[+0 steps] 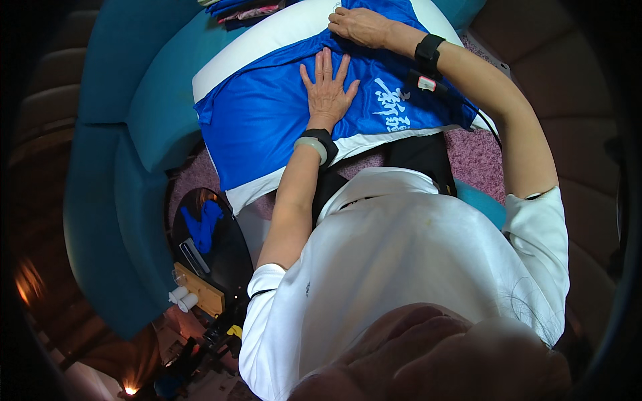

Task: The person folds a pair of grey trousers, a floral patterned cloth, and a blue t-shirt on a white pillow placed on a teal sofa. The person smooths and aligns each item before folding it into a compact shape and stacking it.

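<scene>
A shiny blue garment with white lettering lies spread over a white-covered board. My left hand rests flat on its middle, fingers spread, pressing the cloth. Farther off and to the right, my right hand is closed, its fingers curled at the garment's far edge, where the fabric bunches into folds. The fingertips are partly hidden, but they seem to pinch that edge. Both wrists wear black bands, and a pale bangle circles the left one.
A small black device with a cable lies on the cloth under my right forearm. Folded clothes are stacked at the far end. A teal sofa curves along the left. A dark round table holds a blue cloth and white cups.
</scene>
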A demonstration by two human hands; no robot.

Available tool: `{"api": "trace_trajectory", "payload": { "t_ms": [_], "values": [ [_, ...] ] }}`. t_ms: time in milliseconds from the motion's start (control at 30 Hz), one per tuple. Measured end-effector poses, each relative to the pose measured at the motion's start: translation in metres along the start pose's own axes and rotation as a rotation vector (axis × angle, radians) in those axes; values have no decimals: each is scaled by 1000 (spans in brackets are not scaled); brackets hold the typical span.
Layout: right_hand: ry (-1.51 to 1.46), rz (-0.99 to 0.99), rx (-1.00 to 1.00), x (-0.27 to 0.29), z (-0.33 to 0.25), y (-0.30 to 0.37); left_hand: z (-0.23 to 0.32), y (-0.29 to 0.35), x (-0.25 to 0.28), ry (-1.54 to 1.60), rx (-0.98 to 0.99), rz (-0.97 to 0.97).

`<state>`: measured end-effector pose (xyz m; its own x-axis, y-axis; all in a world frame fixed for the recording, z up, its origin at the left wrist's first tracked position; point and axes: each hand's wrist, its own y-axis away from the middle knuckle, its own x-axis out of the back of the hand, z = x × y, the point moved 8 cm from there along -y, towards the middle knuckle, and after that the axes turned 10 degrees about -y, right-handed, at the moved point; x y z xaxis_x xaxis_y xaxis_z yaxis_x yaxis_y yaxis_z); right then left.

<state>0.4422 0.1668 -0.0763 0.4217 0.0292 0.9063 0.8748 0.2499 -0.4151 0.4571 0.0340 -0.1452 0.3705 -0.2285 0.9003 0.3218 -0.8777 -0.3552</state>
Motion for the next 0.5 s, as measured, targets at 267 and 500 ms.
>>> {"api": "trace_trajectory", "payload": {
  "t_ms": [267, 500],
  "values": [
    [318, 541, -31, 95, 30, 9, -2, 1, 3, 78, 9, 26],
    [-215, 242, -166, 40, 5, 25, -1, 1, 4, 35, 2, 40]
  ]
}}
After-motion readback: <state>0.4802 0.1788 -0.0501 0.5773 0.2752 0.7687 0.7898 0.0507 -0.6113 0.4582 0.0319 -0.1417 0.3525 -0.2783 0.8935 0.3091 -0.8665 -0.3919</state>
